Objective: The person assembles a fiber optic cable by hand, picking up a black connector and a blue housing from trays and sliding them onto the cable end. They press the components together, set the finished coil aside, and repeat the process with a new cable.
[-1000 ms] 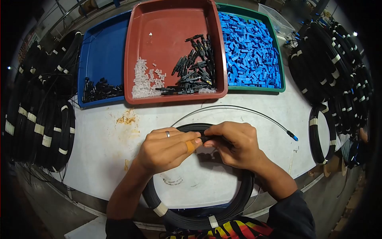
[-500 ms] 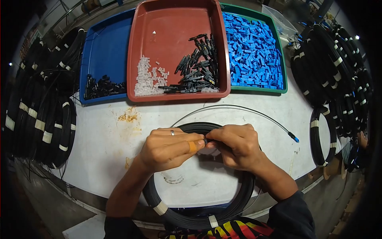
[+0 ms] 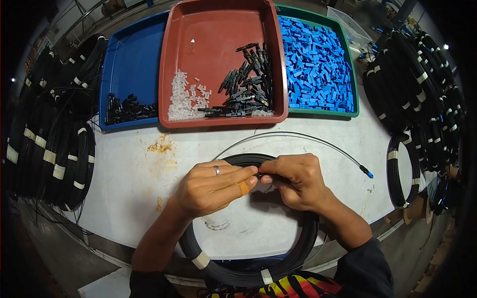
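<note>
My left hand (image 3: 211,187) and my right hand (image 3: 298,180) meet above the far side of a coil of black cable (image 3: 310,238). Fingertips of both hands pinch a small black piece (image 3: 258,175), mostly covered by the fingers, so its exact kind is hidden. A ring and an orange band are on left-hand fingers. The coil lies at the table's near edge, bound with white tape. One loose cable end arcs behind my hands to the right and finishes in a blue-tipped connector (image 3: 367,172).
A blue tray (image 3: 131,64) holds black parts. Beside it, a red tray (image 3: 223,30) contains clear pieces and black connector bodies. Blue connector pieces fill a green tray (image 3: 356,99). Taped cable coils (image 3: 54,149) are stacked at left, with more coils (image 3: 397,89) at right.
The left fingers have shifted slightly, with the index finger now stretched straighter over the black piece. Both hands stay together in nearly the same place; the coil and trays are essentially unmoved.
</note>
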A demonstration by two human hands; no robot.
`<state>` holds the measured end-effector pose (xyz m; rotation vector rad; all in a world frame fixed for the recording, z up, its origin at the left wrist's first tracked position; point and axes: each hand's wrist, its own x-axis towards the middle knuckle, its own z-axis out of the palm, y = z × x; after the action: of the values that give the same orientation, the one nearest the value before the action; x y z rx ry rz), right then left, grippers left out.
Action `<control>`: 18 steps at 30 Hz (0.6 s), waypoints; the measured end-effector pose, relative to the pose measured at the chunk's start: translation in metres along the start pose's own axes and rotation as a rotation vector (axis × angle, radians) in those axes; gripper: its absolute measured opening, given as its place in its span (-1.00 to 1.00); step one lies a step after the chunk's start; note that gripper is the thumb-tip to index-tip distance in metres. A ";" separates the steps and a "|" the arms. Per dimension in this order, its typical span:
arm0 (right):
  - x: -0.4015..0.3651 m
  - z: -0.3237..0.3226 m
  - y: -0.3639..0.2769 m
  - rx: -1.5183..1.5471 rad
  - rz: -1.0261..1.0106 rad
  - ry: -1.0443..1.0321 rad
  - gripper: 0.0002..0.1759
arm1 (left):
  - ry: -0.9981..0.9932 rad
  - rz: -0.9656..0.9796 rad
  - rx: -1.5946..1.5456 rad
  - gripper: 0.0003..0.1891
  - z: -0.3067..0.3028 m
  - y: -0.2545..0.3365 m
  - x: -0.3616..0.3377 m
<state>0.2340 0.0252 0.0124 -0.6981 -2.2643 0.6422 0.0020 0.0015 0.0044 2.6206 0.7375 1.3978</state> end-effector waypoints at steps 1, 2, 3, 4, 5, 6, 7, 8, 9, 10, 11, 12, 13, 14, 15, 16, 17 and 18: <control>0.000 0.002 0.001 0.035 -0.012 0.036 -0.68 | -0.002 0.001 0.000 -0.86 0.000 -0.001 -0.001; 0.001 0.003 0.002 0.071 -0.025 0.069 -0.67 | -0.002 0.000 0.002 -0.85 0.001 -0.002 -0.001; 0.002 0.005 0.000 0.071 -0.027 0.067 -0.67 | 0.000 -0.001 0.005 -0.85 0.000 -0.002 -0.002; 0.003 0.006 -0.003 0.063 -0.024 0.133 -0.66 | 0.015 -0.048 -0.016 -0.86 0.000 -0.001 -0.003; 0.003 0.007 -0.005 0.055 -0.019 0.199 -0.66 | 0.029 -0.096 -0.038 -0.87 0.000 -0.001 -0.004; 0.002 0.007 -0.004 0.055 -0.019 0.197 -0.66 | 0.031 -0.098 -0.038 -0.87 0.001 0.000 -0.004; 0.001 0.008 -0.003 -0.012 -0.066 0.190 -0.71 | 0.048 -0.104 -0.068 -0.88 0.002 0.000 -0.005; 0.000 0.008 -0.002 -0.079 -0.112 0.184 -0.76 | 0.064 -0.110 -0.098 -0.88 0.002 -0.001 -0.005; 0.000 0.006 -0.003 -0.078 -0.111 0.185 -0.76 | 0.063 -0.110 -0.098 -0.88 0.002 -0.002 -0.005; 0.000 0.005 -0.005 -0.055 -0.043 0.115 -0.70 | 0.029 -0.024 -0.027 -0.88 0.002 -0.003 -0.005; 0.001 0.003 -0.006 -0.032 0.024 0.046 -0.64 | -0.003 0.065 0.043 -0.88 0.002 -0.004 -0.004; 0.001 0.003 -0.005 -0.034 0.024 0.049 -0.64 | -0.005 0.068 0.042 -0.88 0.002 -0.004 -0.003; 0.001 0.003 -0.003 0.019 0.057 0.040 -0.64 | -0.009 0.073 0.044 -0.88 0.001 -0.004 -0.003; 0.001 0.004 -0.001 0.073 0.089 0.031 -0.65 | -0.013 0.078 0.047 -0.88 0.001 -0.003 -0.003; 0.001 0.004 -0.001 0.072 0.088 0.032 -0.65 | -0.013 0.080 0.047 -0.88 0.001 -0.003 -0.003; 0.001 0.004 0.000 0.089 0.076 0.041 -0.64 | -0.002 0.068 0.039 -0.89 0.001 -0.003 -0.003; 0.001 0.004 0.000 0.105 0.065 0.049 -0.64 | 0.010 0.056 0.029 -0.89 0.002 -0.002 -0.003; 0.001 0.004 -0.001 0.104 0.065 0.048 -0.64 | 0.011 0.056 0.029 -0.89 0.002 -0.002 -0.002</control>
<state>0.2306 0.0240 0.0109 -0.7305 -2.1553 0.7604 0.0021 0.0023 0.0013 2.6778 0.6959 1.4278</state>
